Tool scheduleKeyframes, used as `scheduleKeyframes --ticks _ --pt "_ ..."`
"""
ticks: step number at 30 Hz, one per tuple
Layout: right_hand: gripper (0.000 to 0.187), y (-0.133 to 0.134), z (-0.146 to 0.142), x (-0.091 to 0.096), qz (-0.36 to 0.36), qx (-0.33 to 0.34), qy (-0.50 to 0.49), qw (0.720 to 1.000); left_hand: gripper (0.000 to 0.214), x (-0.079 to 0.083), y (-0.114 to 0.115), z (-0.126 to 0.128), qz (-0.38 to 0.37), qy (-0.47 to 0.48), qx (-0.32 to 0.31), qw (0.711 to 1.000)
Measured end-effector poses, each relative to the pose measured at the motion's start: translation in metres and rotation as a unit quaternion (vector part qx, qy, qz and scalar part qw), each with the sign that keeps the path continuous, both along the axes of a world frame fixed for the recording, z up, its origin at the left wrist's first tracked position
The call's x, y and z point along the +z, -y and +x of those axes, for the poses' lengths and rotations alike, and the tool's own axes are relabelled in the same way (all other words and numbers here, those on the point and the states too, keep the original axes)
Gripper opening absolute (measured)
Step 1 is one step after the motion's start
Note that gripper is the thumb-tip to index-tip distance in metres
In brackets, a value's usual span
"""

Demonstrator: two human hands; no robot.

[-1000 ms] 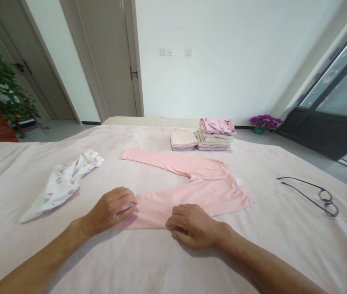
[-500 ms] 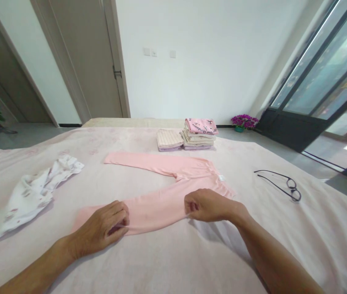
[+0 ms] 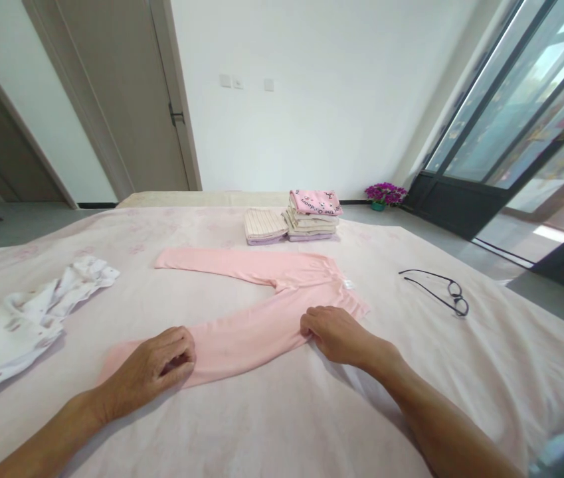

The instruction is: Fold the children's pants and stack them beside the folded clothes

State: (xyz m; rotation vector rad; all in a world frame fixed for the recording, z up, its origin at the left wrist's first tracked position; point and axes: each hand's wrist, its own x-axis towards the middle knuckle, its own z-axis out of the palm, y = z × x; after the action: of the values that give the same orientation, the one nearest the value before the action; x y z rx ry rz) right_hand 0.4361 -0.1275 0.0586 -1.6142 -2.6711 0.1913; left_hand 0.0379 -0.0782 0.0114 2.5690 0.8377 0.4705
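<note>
Pink trousers [image 3: 256,328] lie spread on the bed, with the elastic waist to the right and the legs pointing left. My left hand [image 3: 155,365] rests over the lower part of the near leg, its fingers curled together at the near edge of the fabric. Farther right, my right hand [image 3: 334,332] pinches the near edge of the same leg, close to the waist. A small white tag [image 3: 348,284] shows at the waistband. The cuff of the near leg is partly covered by my left hand and forearm.
A crumpled white patterned garment [image 3: 27,325] lies at the left. Folded clothes form a striped pile [image 3: 264,224] and a taller stack [image 3: 314,216] at the back. Black-framed glasses [image 3: 441,292] rest at the right on the pale bedsheet [image 3: 262,431]. Purple flowers [image 3: 385,193] stand beyond the bed.
The view has turned slightly right, so the scene sits farther left. My right hand has slid a little along the leg's edge toward the waist; my left hand stays at the lower leg.
</note>
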Motion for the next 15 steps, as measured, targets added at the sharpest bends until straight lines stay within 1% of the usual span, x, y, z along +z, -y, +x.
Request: scheduleKeyframes --ticks 2,5,9,12,15 --pt "0.029 -0.001 0.004 0.002 -0.015 -0.004 -0.021 1.000 0.018 0.001 0.000 0.001 -0.007 0.000 0.003 1.000" --pt "0.031 -0.001 0.013 0.006 -0.063 -0.017 -0.053 0.996 0.019 0.005 0.002 0.003 -0.011 -0.002 0.008 1.000" --pt "0.035 -0.003 0.020 0.006 -0.110 -0.022 -0.091 0.989 0.017 0.009 0.003 0.004 0.006 -0.009 0.006 1.000" --pt "0.035 -0.006 0.023 0.003 -0.138 -0.018 -0.161 0.977 0.013 0.006 0.003 0.002 0.030 -0.015 -0.011 0.999" --pt "0.032 -0.010 0.032 -0.002 -0.156 -0.053 -0.210 0.964 0.009 0.002 0.002 -0.001 0.055 -0.014 -0.029 0.998"
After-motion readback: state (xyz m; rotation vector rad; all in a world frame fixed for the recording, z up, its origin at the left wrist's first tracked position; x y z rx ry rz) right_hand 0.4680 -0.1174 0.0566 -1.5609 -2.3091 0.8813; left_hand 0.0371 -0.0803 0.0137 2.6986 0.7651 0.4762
